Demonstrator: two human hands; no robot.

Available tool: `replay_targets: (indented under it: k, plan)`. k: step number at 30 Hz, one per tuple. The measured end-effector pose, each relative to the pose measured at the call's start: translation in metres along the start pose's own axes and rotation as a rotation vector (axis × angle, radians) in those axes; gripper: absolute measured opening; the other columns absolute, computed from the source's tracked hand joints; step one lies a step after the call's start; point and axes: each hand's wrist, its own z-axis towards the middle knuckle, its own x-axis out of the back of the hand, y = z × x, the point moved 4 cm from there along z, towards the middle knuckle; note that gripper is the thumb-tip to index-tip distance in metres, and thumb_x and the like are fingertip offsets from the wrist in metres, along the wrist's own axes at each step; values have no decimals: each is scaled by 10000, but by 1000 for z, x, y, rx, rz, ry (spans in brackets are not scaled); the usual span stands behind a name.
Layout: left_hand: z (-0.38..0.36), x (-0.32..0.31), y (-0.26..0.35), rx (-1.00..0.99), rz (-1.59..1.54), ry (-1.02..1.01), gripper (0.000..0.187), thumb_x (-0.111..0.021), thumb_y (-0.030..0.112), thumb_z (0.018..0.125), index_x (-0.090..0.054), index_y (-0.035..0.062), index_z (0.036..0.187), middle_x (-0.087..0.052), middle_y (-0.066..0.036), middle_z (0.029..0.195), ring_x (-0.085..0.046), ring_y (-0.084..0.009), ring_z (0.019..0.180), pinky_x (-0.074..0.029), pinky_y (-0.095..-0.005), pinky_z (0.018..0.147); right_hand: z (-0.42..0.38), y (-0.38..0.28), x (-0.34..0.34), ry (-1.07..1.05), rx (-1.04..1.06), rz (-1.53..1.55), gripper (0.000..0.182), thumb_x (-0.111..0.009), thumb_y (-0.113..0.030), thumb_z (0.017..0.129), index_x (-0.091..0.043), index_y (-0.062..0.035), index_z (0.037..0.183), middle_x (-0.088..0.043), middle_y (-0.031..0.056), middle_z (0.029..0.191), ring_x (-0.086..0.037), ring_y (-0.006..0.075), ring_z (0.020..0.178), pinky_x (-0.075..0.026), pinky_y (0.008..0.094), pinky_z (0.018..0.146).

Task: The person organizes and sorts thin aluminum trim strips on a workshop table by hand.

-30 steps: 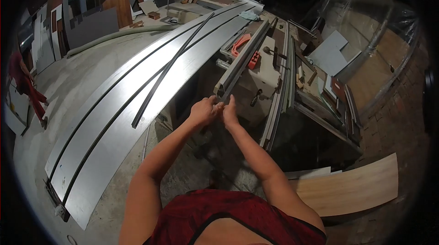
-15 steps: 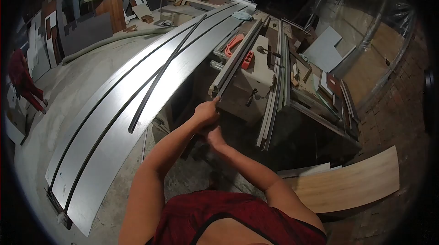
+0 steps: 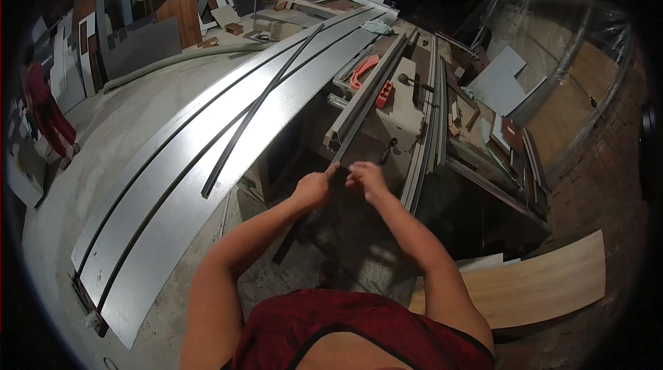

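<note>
My left hand [image 3: 314, 189] is closed round a long dark strip [image 3: 293, 237], with the index finger stretched along it. The strip slants from below this hand up toward the pale metal profiles [image 3: 356, 111] on the workbench. Just right of it, my right hand [image 3: 371, 181] is raised with its fingers curled together. Whether anything small is between those fingers is hidden. Beyond my hands on the bench lie an orange-handled tool [image 3: 364, 70] and a red block with holes [image 3: 385, 94].
On my left stretches a long shiny metal-topped table [image 3: 173, 170] with another dark strip [image 3: 259, 104] lying diagonally across it. More long profiles [image 3: 431, 114] lie to the right. A curved wooden panel [image 3: 532, 284] is low at right. A person [image 3: 47, 108] stands far left.
My right hand has moved up and right, away from my left hand. The dark strip now shows below my left hand. The person at far left appears more upright.
</note>
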Motion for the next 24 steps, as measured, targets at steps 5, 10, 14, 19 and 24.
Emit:
replay_targets:
  k: [5, 10, 14, 19, 24]
  plan:
    - [-30, 0, 8, 12, -5, -78, 680, -490, 50, 723, -299, 161, 1367, -597, -238, 861, -591, -381, 820, -463, -460, 722, 34, -28, 0, 142, 111, -78, 668, -635, -173, 779, -252, -97, 1321, -559, 62, 752, -563, 161, 511, -425, 280, 405]
    - [-53, 3, 9, 32, 0, -109, 693, -474, 47, 727, -267, 156, 1380, -592, -245, 851, -589, -392, 801, -461, -468, 720, 48, -43, -12, 221, 158, -182, 773, -625, -156, 780, -155, -152, 1394, -554, 112, 899, -550, 156, 497, -410, 264, 377]
    - [-72, 7, 10, 25, 13, -121, 695, -477, 51, 731, -255, 145, 1383, -590, -247, 841, -587, -396, 786, -457, -474, 713, 59, -43, -17, 293, 278, -322, 790, -630, -98, 756, -164, -139, 1393, -542, 123, 969, -533, 152, 507, -407, 262, 369]
    - [-98, 19, 10, 25, -30, -144, 691, -495, 67, 745, -238, 122, 1384, -586, -250, 832, -584, -399, 781, -456, -471, 702, 47, -42, -27, 234, 187, -374, 796, -628, -54, 737, -178, -127, 1390, -546, 117, 937, -520, 149, 512, -394, 261, 356]
    - [-124, 32, 8, 33, -17, -165, 701, -500, 46, 741, -229, 112, 1384, -585, -248, 832, -582, -400, 779, -454, -468, 691, 41, -28, -38, 175, 170, -325, 815, -631, -39, 728, -167, -122, 1392, -564, 95, 796, -501, 140, 445, -369, 259, 332]
